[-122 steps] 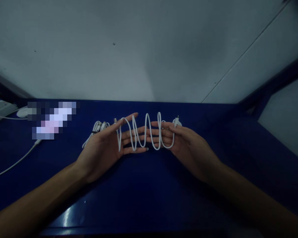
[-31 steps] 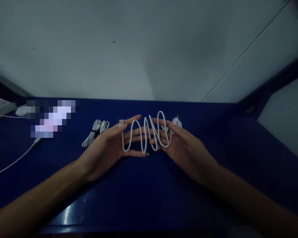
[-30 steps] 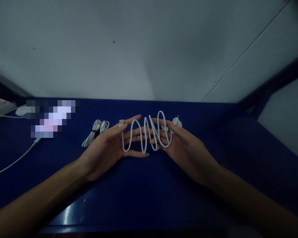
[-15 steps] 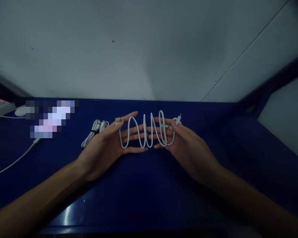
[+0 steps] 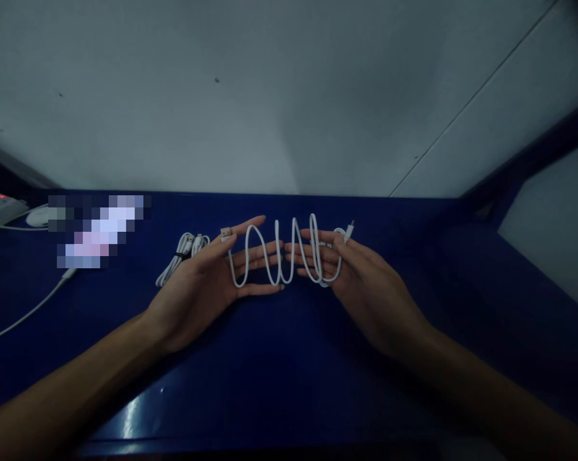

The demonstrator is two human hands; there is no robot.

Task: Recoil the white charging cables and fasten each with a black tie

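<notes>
A white cable hangs in loose, stretched coils between my two hands. My left hand pinches its USB plug between thumb and index finger, with the other fingers spread beneath the coils. On the other side, my right hand grips the cable by its smaller plug with the thumb, its other fingers stretched inward behind the loops. The fingertips of both hands come close together behind the cable. Beyond my left hand lies a bundled white cable with a dark tie, partly hidden by that hand.
The blue table ends at a grey wall. At the left are a pixelated bright object, a white cord leading to it, a rounded white item and a white box with a red light. Blue frame bars stand right.
My left hand and the USB plug have shifted slightly left, the right plug slightly right. The coils are spread a little wider.
</notes>
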